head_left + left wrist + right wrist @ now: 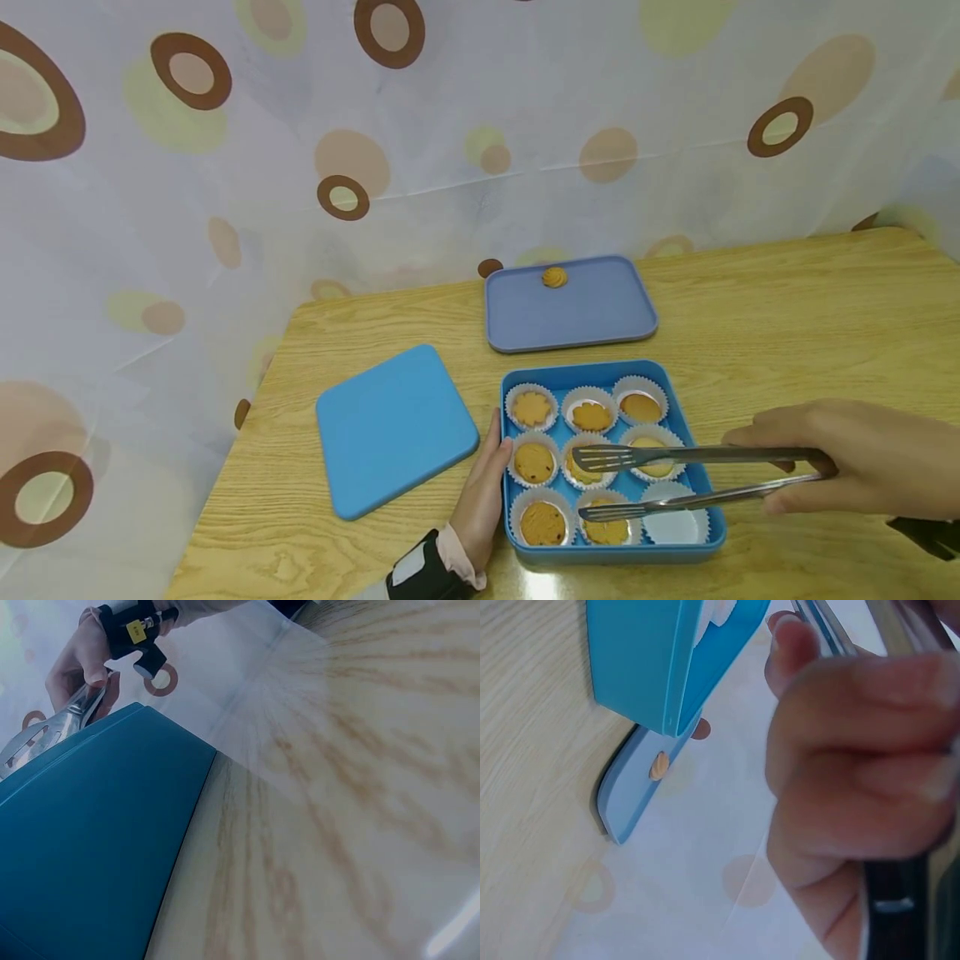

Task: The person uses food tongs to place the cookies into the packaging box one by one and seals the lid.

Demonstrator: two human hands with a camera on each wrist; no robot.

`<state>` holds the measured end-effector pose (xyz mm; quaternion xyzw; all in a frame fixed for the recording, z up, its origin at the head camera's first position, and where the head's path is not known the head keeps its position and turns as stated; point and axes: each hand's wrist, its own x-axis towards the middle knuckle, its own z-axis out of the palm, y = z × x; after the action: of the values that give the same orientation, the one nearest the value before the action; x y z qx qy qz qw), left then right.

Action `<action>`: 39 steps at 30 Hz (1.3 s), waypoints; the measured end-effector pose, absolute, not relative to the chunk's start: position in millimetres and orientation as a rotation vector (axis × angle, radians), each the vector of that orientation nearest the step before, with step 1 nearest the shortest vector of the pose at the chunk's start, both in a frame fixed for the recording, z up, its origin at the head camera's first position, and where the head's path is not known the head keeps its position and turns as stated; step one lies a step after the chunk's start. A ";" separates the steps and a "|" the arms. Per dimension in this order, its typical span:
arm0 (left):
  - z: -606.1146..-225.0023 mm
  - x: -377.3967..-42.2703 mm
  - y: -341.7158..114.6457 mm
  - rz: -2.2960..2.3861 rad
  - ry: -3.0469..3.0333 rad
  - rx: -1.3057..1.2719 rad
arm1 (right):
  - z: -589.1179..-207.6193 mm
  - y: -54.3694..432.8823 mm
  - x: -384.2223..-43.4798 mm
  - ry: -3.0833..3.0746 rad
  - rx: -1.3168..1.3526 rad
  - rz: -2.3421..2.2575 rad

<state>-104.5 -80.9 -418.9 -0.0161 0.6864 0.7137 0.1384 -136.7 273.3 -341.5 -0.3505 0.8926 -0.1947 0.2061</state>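
My right hand (862,458) holds a pair of metal tongs (727,454) by the bent end, their slotted tips spread apart above the blue box (615,554). Nothing shows between the tips. Inside the box stand white paper cups in rows, most with a cookie (534,461) in them; the near-right cup (678,521) contains no cookie. Along the box's left side lies my left hand (483,492), its fingers extended against the wall. The left wrist view shows the box's outer wall (90,847) close up, with the tongs (52,735) over its rim.
A flat blue lid (397,433) lies left of the box on the wooden table (810,333). Behind the box sits a grey-blue tray (570,321) with one swirled cookie (554,277) near its far edge. A patterned cloth (480,100) hangs along the table's back.
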 end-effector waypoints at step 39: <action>-418.0 -103.8 -80.8 2.058 1.982 -0.067 | -322.1 232.8 -253.9 2.743 -0.717 -0.663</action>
<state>-103.8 -80.8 -418.0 -0.0231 0.6865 0.7128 0.1413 -253.9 232.8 -322.1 -0.2445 0.9359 -0.2261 0.1149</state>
